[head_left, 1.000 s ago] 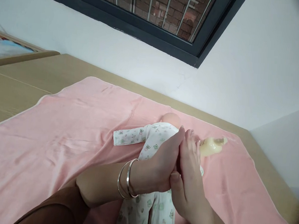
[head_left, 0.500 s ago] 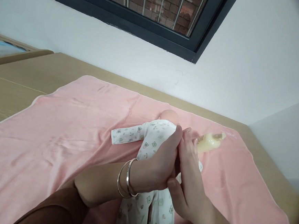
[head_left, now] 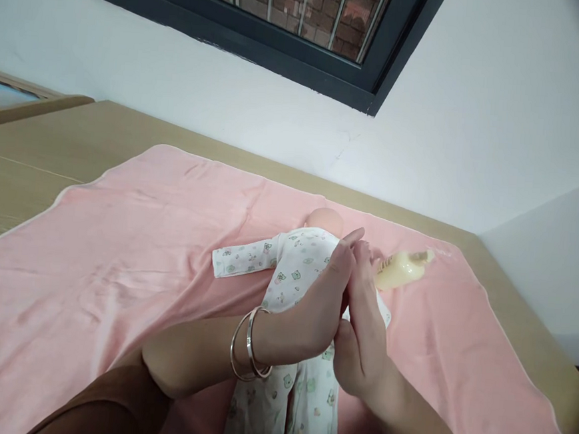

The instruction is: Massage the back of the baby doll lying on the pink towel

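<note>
My left hand [head_left: 320,306], with two silver bangles [head_left: 251,342] at its wrist, lies palm to palm against my right hand [head_left: 367,327]. Both sets of fingers are stretched out, and no object shows between the palms. Below them a baby doll in a white printed sleepsuit [head_left: 292,277] lies on a pink blanket [head_left: 169,221]. Its bald head [head_left: 325,218] points to the far side, and my hands hide part of its chest and one arm. Just past my right fingertips, a bottle of pale yellow liquid [head_left: 400,271] lies on its side on the blanket.
The blanket covers much of a wooden tabletop [head_left: 136,121]. Behind it rises a white wall [head_left: 257,121] with a dark-framed, barred window [head_left: 302,51]. At the far left is a wooden-edged frame [head_left: 32,108] with something light blue inside.
My hands have slid slightly against each other, palms still together, with the right hand turned more upright and the left fingertips reaching over the right. The view has shifted a little.
</note>
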The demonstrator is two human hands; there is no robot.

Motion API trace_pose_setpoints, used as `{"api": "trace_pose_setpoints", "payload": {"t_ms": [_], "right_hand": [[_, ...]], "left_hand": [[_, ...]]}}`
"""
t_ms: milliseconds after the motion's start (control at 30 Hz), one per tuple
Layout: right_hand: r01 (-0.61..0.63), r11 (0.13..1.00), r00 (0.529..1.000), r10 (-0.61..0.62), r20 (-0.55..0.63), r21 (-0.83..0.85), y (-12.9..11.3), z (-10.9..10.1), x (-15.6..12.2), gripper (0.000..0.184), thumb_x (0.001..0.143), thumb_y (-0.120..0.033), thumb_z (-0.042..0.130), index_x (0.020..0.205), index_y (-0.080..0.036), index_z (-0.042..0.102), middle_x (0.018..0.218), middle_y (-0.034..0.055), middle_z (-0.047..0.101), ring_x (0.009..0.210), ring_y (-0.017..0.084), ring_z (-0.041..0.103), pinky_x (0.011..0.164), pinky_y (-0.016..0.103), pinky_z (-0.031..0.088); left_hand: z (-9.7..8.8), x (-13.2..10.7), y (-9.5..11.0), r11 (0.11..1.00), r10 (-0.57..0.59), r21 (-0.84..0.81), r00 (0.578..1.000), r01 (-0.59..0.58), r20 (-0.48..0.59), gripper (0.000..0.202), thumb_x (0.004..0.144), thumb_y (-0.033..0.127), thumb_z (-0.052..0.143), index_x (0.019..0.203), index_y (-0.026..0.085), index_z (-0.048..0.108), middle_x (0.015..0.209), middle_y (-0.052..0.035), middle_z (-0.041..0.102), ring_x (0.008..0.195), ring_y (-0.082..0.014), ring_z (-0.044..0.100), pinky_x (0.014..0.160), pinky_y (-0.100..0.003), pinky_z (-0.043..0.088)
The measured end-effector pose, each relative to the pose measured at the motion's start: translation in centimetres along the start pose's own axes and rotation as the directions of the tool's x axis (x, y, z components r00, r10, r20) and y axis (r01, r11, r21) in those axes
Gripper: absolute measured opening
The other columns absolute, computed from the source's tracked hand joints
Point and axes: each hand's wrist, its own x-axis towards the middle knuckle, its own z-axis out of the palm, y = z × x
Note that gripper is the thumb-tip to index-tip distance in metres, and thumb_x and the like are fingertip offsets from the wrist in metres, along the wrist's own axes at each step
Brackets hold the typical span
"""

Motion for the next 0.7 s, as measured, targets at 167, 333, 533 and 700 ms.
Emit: {"api": "trace_pose_setpoints", "payload": {"t_ms": [167, 333, 533, 700], "right_hand": [[0.101, 0.994, 0.995, -0.1, -0.029, 0.04, -0.7, -0.2, -0.6, 0.07, 0.107, -0.042, 0.032, 0.168, -0.018, 0.007, 0.176, 0.0036, 0.002, 0.161, 0.035, 0.003, 0.128, 0.064, 0.023], [-0.013, 0.995, 0.997, 0.02, -0.076, 0.094, -0.3, -0.2, -0.8, 0.07, 0.107, -0.042, 0.031, 0.168, -0.022, 0.003, 0.176, 0.0025, -0.004, 0.161, 0.035, 0.001, 0.124, 0.064, 0.033], [-0.004, 0.997, 0.996, 0.011, -0.087, 0.078, -0.4, -0.5, -0.4, 0.064, 0.108, -0.04, 0.035, 0.167, -0.025, 0.016, 0.174, 0.0028, 0.016, 0.16, 0.034, 0.017, 0.126, 0.067, 0.026], [0.002, 1.0, 0.992, 0.001, -0.13, 0.023, -0.3, -0.3, -0.4, 0.06, 0.107, -0.035, 0.037, 0.165, -0.024, 0.027, 0.167, 0.0089, 0.036, 0.153, 0.037, 0.036, 0.123, 0.075, 0.023]], "left_hand": [[0.0, -0.2, 1.1, 0.989, -0.049, -0.143, 0.999, 0.048, -0.005, 0.057, 0.102, 0.068, 0.035, 0.148, 0.038, 0.051, 0.151, 0.0008, 0.057, 0.15, -0.0229, 0.043, 0.124, -0.038, 0.039], [0.0, 0.1, 1.3, 0.994, -0.083, -0.073, 0.996, 0.081, -0.028, 0.051, 0.105, 0.062, 0.033, 0.143, 0.037, 0.055, 0.153, 0.0023, 0.055, 0.15, -0.0233, 0.043, 0.127, -0.04, 0.034], [-0.4, 0.3, 1.0, 0.999, -0.032, 0.024, 0.999, 0.033, -0.033, 0.051, 0.103, 0.065, 0.033, 0.141, 0.039, 0.057, 0.16, 0.0062, 0.048, 0.155, -0.0235, 0.035, 0.13, -0.037, 0.026], [-0.3, 0.4, 1.2, 0.997, -0.071, 0.012, 0.992, 0.073, -0.107, 0.052, 0.102, 0.06, 0.038, 0.143, 0.034, 0.056, 0.161, 0.0038, 0.046, 0.158, -0.0263, 0.029, 0.131, -0.042, 0.024]]}}
